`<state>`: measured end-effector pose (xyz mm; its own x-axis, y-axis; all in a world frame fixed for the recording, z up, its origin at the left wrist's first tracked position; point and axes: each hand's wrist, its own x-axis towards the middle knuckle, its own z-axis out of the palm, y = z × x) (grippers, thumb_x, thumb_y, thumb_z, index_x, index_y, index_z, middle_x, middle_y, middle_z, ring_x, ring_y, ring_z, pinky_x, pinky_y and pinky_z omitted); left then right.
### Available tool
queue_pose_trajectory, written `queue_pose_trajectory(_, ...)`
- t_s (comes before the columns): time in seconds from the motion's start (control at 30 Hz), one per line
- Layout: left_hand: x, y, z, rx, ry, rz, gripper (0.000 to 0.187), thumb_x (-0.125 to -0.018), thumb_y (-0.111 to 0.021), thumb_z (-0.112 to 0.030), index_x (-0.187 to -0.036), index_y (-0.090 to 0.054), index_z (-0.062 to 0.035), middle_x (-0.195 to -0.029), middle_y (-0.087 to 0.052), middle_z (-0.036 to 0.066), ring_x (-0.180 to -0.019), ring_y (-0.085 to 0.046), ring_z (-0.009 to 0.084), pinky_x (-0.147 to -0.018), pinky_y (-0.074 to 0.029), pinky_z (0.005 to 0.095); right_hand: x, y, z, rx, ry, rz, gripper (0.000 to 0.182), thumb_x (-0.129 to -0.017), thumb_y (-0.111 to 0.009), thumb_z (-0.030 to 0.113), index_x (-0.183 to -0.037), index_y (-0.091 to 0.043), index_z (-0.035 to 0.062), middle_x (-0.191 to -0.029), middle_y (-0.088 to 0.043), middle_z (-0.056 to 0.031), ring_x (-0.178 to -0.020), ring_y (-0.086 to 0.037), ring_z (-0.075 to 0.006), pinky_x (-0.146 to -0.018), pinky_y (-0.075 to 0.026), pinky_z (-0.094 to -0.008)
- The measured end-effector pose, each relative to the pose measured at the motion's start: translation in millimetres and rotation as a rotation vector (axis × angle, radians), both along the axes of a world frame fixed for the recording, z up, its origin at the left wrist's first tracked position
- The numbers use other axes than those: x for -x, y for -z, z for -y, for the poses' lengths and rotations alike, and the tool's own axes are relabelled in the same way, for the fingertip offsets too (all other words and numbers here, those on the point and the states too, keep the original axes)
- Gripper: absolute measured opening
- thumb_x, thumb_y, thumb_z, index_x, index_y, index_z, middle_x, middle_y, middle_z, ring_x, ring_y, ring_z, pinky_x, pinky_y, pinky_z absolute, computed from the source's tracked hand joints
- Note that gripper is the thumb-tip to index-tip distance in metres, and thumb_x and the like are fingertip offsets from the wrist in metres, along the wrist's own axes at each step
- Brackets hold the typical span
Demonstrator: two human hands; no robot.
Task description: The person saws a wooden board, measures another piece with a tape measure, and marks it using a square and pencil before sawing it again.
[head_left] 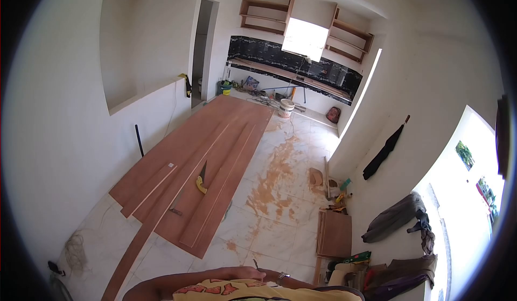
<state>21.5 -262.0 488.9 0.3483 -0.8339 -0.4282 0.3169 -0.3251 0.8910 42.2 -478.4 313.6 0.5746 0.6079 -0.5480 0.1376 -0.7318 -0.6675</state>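
My left hand (246,272) and my right hand (268,275) are close together in front of my chest, at the bottom of the head view. A thin dark pointed thing (256,264) sticks up between them. My right fingers seem closed on it; its kind is too small to tell. My left fingers look curled, and what they hold is hidden. Beyond my hands, large reddish-brown plywood sheets (156,166) lie on the floor. On them rest a handsaw (201,186) with a yellow handle, a small metal square (176,211) and several long strips (170,198).
White floor tiles (280,236) carry patches of sawdust. Stacked boards (335,233) and tools (338,207) stand along the right wall, below a hanging umbrella (383,153) and clothes (396,218). A white bucket (286,108) is near the black-tiled counter wall. One long strip (126,260) extends toward me.
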Motion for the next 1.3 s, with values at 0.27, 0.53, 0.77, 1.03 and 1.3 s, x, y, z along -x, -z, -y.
queue_pose_trajectory(0.27,3.2,49.2,37.1,-0.631,0.120,0.465,0.042,-0.090,-0.059,-0.035,-0.113,-0.070,-0.0008,-0.107,-0.073,0.020,-0.100,-0.071,0.0388,-0.083,-0.054,0.0477,13.8,-38.4,22.4,0.016,-0.089,0.243,0.053,-0.085,-0.074,0.039,-0.126,-0.067,0.0056,-0.101,-0.073,-0.0226,-0.093,-0.072,-0.0359,-0.085,-0.058,-0.0420)
queue_pose_trajectory(0.53,15.0,235.7,7.0,-0.350,0.037,0.386,0.039,-0.088,-0.059,-0.031,-0.111,-0.072,-0.0012,-0.107,-0.072,0.022,-0.101,-0.071,0.0400,-0.081,-0.053,0.0499,23.7,2.6,29.4,-0.103,0.090,0.211,0.048,-0.087,-0.069,0.015,-0.133,-0.062,0.0027,-0.111,-0.070,-0.0248,-0.102,-0.068,-0.0397,-0.090,-0.055,-0.0455)
queue_pose_trajectory(0.77,11.6,96.6,27.0,-0.838,-0.112,0.471,0.028,-0.087,-0.063,-0.027,-0.102,-0.076,-0.0076,-0.101,-0.074,0.019,-0.096,-0.073,0.0340,-0.076,-0.056,0.0498,2.4,8.1,13.1,-0.222,-0.085,0.300,0.054,-0.086,-0.071,0.014,-0.136,-0.056,0.0014,-0.109,-0.066,-0.0237,-0.103,-0.063,-0.0409,-0.092,-0.052,-0.0458)
queue_pose_trajectory(1.03,10.8,71.3,23.2,-0.803,-0.270,0.867,0.020,-0.086,-0.064,-0.023,-0.089,-0.074,-0.0063,-0.088,-0.074,0.016,-0.081,-0.075,0.0330,-0.065,-0.059,0.0474,-23.9,-31.1,-6.4,-0.414,0.087,-0.416,0.068,-0.087,-0.076,0.011,-0.148,-0.048,0.0029,-0.120,-0.071,-0.0119,-0.107,-0.067,-0.0181,-0.094,-0.051,-0.0322)
queue_pose_trajectory(1.3,11.5,56.8,-6.2,-0.750,-0.375,0.885,0.018,-0.081,-0.065,-0.020,-0.077,-0.074,-0.0052,-0.084,-0.075,0.015,-0.077,-0.074,0.0315,-0.064,-0.058,0.0428,-14.2,-79.0,-45.6,-0.540,0.139,-0.151,0.085,-0.086,-0.080,0.016,-0.153,-0.032,-0.0068,-0.119,-0.070,-0.0153,-0.106,-0.067,-0.0188,-0.092,-0.053,-0.0316)
